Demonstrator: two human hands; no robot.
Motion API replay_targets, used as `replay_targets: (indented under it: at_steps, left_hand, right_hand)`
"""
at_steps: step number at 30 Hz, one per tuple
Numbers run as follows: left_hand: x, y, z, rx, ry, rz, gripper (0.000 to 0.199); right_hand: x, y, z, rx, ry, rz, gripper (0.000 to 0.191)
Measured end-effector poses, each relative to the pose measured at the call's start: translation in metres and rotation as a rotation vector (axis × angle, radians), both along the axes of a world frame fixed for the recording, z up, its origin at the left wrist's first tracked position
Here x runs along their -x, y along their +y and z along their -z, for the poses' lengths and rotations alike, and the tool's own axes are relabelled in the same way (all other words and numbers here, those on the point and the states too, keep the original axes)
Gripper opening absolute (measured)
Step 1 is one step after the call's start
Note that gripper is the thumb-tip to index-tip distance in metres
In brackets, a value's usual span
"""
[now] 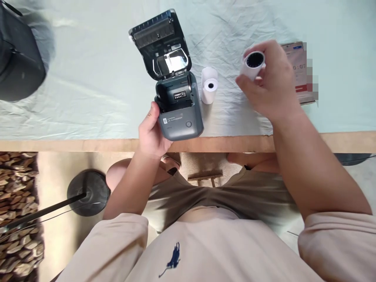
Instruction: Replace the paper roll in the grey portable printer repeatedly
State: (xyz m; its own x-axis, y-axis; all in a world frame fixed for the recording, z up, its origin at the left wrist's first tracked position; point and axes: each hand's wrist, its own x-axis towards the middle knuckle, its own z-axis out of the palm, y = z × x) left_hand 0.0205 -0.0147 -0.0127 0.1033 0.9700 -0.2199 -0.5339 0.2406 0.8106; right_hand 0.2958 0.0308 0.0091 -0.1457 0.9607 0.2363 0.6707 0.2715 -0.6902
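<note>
My left hand (152, 132) grips the lower left side of a dark grey label printer (181, 124), thumb along its edge. The printer's lid (160, 43) is swung up, and no roll shows in its bay. Between the printer and my other hand, a small white paper roll (209, 92) stands on end with a loose flap of paper curling up behind it. My right hand (272, 80) is closed around a white label roll (253, 65) with a wide dark core, held over the cloth to the right.
A phone (300, 74) with a lit screen, partly blurred out, lies behind my right hand. A black bag-like object (19, 55) stands at the far left. The pale green cloth (96, 78) covers the wooden table, its edge (229, 144) near my lap. A round black stand base (88, 192) is on the floor.
</note>
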Motion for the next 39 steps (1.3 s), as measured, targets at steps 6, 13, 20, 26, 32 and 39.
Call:
replay_targets:
  at_steps: [6, 13, 20, 26, 32, 39]
  left_hand:
    - [0.001, -0.004, -0.004, 0.039, -0.013, 0.012, 0.032]
    - [-0.001, -0.004, -0.005, 0.018, -0.018, 0.011, 0.036]
    - [-0.003, -0.003, -0.003, -0.031, 0.029, 0.02, 0.039]
    - [-0.003, -0.004, -0.003, -0.021, 0.029, 0.016, 0.039]
    - [-0.002, -0.003, -0.001, -0.019, 0.031, -0.03, 0.037]
    - [-0.001, -0.002, 0.0, -0.042, 0.048, 0.01, 0.039]
  right_hand:
    - [0.007, 0.007, 0.01, 0.142, -0.294, 0.22, 0.052]
    - [0.03, -0.01, -0.004, -0.198, -0.257, 0.124, 0.039]
    - [0.066, -0.006, 0.014, 0.081, -0.356, 0.039, 0.045]
    - [0.056, -0.008, 0.015, -0.062, -0.042, 0.066, 0.051]
    - [0.036, -0.013, -0.022, 0.179, 0.885, 0.02, 0.044]
    - [0.017, -0.013, -0.033, 0.499, 1.019, -0.092, 0.029]
